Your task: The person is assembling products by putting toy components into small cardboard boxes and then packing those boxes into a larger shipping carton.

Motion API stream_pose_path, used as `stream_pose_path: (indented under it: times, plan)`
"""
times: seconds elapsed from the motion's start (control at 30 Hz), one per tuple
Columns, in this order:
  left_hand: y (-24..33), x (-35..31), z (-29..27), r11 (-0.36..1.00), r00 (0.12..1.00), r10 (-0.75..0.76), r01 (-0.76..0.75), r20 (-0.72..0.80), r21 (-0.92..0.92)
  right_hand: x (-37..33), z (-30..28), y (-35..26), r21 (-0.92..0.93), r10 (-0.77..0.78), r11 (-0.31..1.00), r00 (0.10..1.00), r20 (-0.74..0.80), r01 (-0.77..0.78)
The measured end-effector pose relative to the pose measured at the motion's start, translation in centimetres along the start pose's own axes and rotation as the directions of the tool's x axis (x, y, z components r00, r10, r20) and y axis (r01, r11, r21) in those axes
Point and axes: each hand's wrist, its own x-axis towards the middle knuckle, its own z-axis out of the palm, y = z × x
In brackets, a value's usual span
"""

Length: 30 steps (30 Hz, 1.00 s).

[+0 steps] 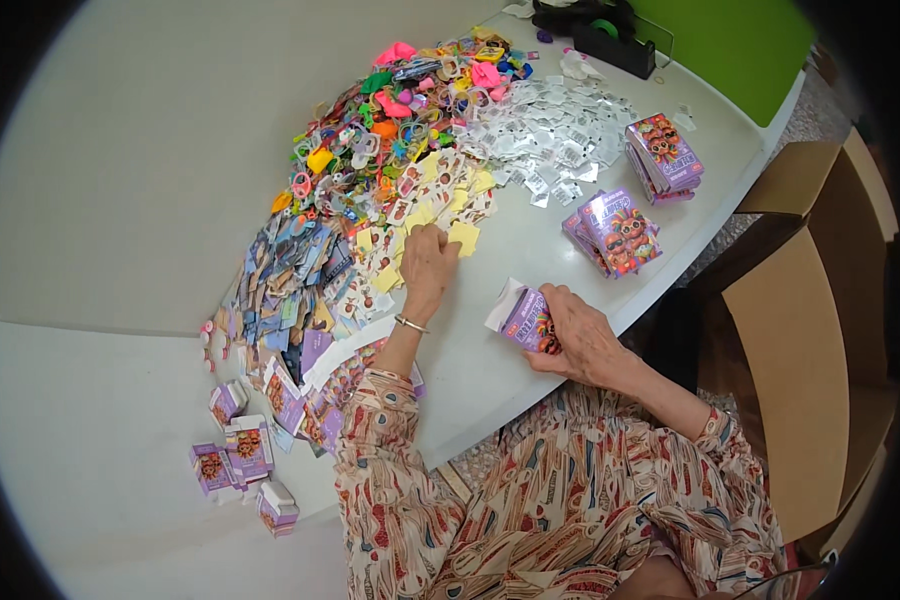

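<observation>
My right hand [587, 338] holds a small purple carton [528, 322] with cartoon figures on it. The carton lies tilted above the table, its white end flap standing open toward the left. My left hand [430, 262] has its fingers curled together at the edge of a heap of small square stickers [460, 200], some face up with printed figures, some showing yellow backs. What those fingertips pinch, if anything, is hidden. A bracelet circles the left wrist.
Colourful small plastic toys [380, 130] form a heap behind the stickers, with silvery sachets [555, 135] beside them. Folded printed papers [290, 270] lie left. Stacked purple cartons [620, 235] stand right, more cartons [248, 447] at left. An open cardboard box [790, 370] stands beyond the table edge.
</observation>
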Motion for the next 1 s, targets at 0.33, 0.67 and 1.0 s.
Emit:
stream_pose_path:
  times: [0.33, 0.67, 1.0]
  plan:
    - [3.5, -2.1, -5.6, 0.716, 0.978, -0.136, 0.206, 0.156, -0.668, 0.5, 0.0, 0.4, 0.037, 0.145, 0.989, 0.989, -0.022, -0.144]
    - [7.6, -5.3, -6.8, 0.839, 0.943, 0.214, -0.043, 0.256, -0.542, 0.4, 0.3, -0.1, 0.059, 0.102, 0.993, 0.994, -0.048, -0.099]
    - [8.9, 2.9, -2.4, 0.859, 0.93, 0.308, -0.183, 0.198, -0.479, -0.1, 0.7, 0.5, -0.007, 0.071, 0.997, 0.997, -0.04, -0.072]
